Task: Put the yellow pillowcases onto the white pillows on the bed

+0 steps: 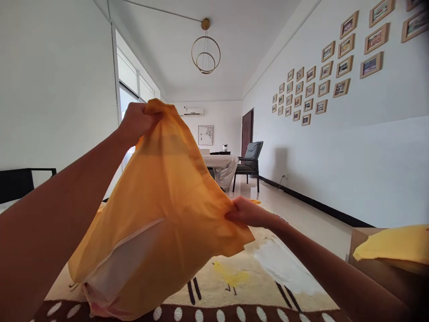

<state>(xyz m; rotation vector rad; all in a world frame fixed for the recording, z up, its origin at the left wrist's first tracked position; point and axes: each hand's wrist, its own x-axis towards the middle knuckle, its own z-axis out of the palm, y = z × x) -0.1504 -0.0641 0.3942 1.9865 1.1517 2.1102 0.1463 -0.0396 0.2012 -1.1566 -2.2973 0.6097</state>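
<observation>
A thin orange cloth, shaped like a bag or pillowcase, hangs stretched between my two hands above a patterned blanket. My left hand is raised and closed around its upper corner. Lower and to the right, my right hand pinches the cloth's side edge. A white patch with pinkish fabric below it shows at the cloth's lower left; whether it lies inside or is part of the cloth, I cannot tell. The cream blanket underneath has chicks, white shapes and a brown dotted border.
Yellow fabric lies over a brownish surface at the right edge. A black chair and a plastic-covered table stand farther back. Part of another black chair shows at the left. Small frames hang on the right wall.
</observation>
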